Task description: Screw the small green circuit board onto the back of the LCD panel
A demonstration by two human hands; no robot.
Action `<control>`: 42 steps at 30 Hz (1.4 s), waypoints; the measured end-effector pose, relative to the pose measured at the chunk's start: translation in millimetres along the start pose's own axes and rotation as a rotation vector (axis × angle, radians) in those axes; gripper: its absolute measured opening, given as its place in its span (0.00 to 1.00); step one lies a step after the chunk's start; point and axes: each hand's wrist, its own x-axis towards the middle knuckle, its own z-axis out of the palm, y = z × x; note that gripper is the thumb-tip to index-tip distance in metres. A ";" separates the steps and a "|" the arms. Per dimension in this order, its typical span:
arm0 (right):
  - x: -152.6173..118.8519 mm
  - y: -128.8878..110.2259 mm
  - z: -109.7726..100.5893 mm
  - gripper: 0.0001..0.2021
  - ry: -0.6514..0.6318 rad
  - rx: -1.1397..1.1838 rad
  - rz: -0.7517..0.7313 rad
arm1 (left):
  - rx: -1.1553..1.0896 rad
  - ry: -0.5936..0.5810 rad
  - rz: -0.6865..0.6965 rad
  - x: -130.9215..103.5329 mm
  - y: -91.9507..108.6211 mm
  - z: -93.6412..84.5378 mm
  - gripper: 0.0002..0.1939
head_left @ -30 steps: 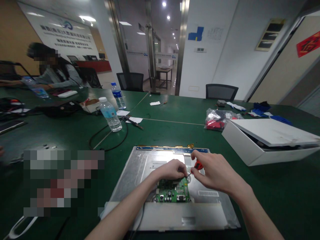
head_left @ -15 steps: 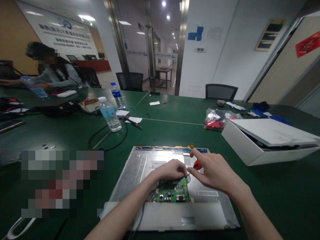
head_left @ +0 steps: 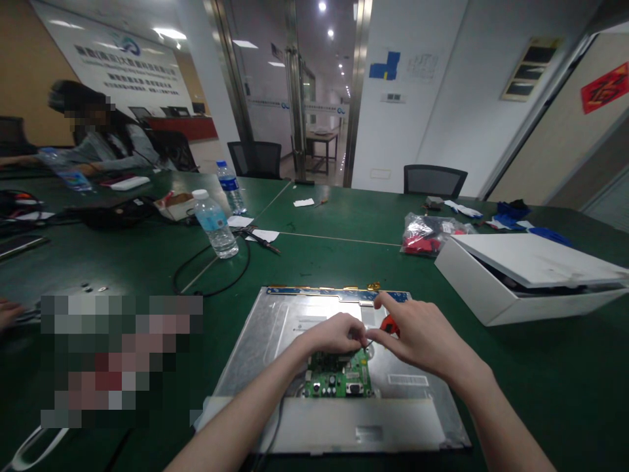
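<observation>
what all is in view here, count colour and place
circuit board: 1, green, on metal panel
tool: 1, red, over metal panel
metal panel: 1, silver, on tabletop
bottles: 3, clear with blue labels, left
box: 1, white, right
bag: 1, clear with red contents, beyond box
papers: at least 3, white, on tabletop
chairs: at least 3, black, around tabletop
doors: 2, glass, back
sign: 1, red, upper right
co-worker: 1, grey sleeves, left
tabletop: 1, green, foreground
left hand: 1, bare, at board's far edge
right hand: 1, bare, holding tool

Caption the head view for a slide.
Right hand holding a red-handled tool, left hand over the far edge of a green circuit board on a metal-backed panel.
</observation>
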 end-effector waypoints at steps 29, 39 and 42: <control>3.0 0.0 -0.2 0.12 -0.024 -0.030 0.023 | -0.116 -0.012 -0.012 1.2 -5.9 2.7 0.09; -0.6 -0.3 -0.9 0.11 0.014 0.036 -0.017 | -0.068 0.007 -0.018 1.1 -3.4 1.5 0.08; 1.2 0.1 -0.2 0.11 -0.020 -0.008 0.027 | -0.084 0.003 -0.007 0.6 -3.5 2.0 0.10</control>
